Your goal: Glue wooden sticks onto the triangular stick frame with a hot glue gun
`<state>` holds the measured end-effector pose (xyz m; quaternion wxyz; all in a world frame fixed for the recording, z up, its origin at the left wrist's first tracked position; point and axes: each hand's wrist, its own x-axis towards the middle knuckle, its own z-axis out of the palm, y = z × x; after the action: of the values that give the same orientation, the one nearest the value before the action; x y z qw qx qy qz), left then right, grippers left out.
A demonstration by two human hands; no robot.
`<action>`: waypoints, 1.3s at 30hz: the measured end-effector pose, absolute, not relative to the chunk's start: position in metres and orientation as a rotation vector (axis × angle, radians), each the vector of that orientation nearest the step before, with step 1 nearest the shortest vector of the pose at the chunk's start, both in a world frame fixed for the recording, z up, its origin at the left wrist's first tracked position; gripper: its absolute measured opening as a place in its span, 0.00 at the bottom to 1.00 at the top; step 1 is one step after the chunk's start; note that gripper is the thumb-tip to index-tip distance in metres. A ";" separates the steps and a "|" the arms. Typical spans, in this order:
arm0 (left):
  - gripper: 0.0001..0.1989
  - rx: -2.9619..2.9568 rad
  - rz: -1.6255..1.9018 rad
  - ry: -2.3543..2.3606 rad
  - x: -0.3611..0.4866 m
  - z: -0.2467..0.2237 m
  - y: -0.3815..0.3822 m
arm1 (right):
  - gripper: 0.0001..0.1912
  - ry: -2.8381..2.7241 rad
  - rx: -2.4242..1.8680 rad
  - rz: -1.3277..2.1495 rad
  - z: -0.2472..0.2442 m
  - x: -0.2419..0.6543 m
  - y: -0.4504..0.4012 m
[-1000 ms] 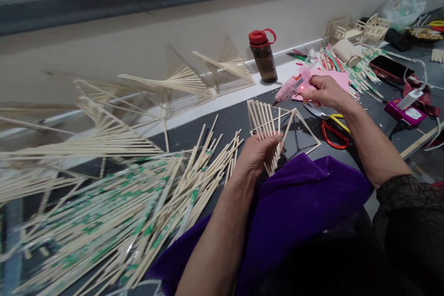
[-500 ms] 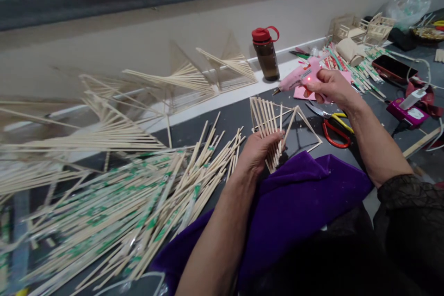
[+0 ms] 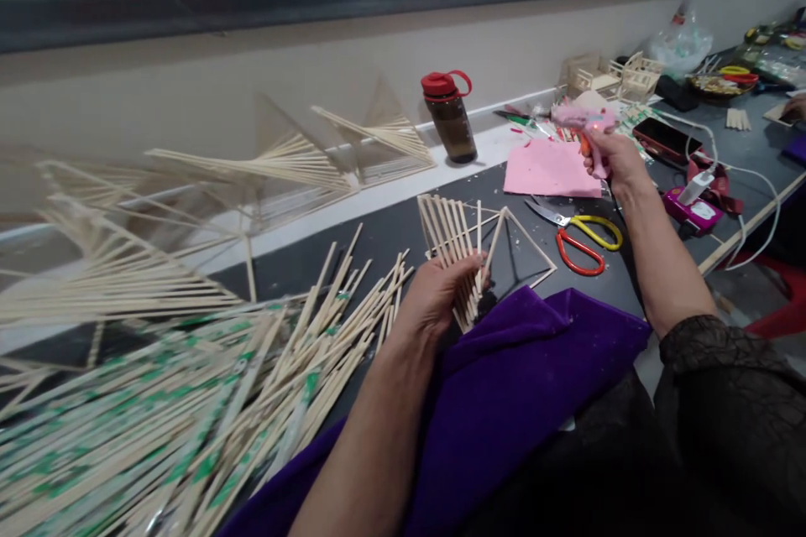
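My left hand (image 3: 444, 285) is closed around a small frame of pale wooden sticks (image 3: 450, 231), its thumb lying across a fanned row of them. A triangular part of that frame reaches to the right, over the dark table. Farther right, my right hand (image 3: 614, 158) grips a pink glue gun (image 3: 585, 119) by its handle, nozzle pointing left and a small light glowing on its side. The glue gun is held above and behind a pink sheet (image 3: 551, 170). Scissors (image 3: 576, 239) with one red and one yellow handle lie between the two hands.
Loose and wrapped sticks (image 3: 252, 386) cover the left of the table. Twisted stick structures (image 3: 295, 159) stand along the wall beside a red-lidded bottle (image 3: 450, 122). Purple cloth (image 3: 504, 403) lies in front of me. A phone (image 3: 667, 138) and purple charger (image 3: 691, 210) sit right.
My right hand has carried the glue gun away from the stick frame, back and to the right, uncovering the pink sheet. The left hand keeps its hold. The view has turned right.
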<state>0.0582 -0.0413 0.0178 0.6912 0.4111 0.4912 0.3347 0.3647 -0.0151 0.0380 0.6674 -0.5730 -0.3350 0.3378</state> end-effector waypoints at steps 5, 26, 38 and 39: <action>0.14 0.937 0.761 1.085 0.058 0.018 -0.042 | 0.12 -0.676 -1.694 0.610 0.012 0.380 -0.018; 0.13 0.950 0.768 1.033 0.057 0.013 -0.043 | 0.23 -1.032 -2.560 -0.139 0.024 0.371 -0.027; 0.15 0.909 0.784 1.073 0.055 0.014 -0.045 | 0.03 -1.551 -1.344 0.971 0.042 0.256 0.010; 0.15 0.903 0.784 1.070 0.055 0.014 -0.045 | 0.03 -1.515 -1.333 1.026 0.041 0.253 0.011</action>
<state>0.0547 -0.0452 0.0140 0.6949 0.4048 0.4793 0.3514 0.2532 0.0113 0.0408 0.4251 -0.5329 -0.6058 0.4103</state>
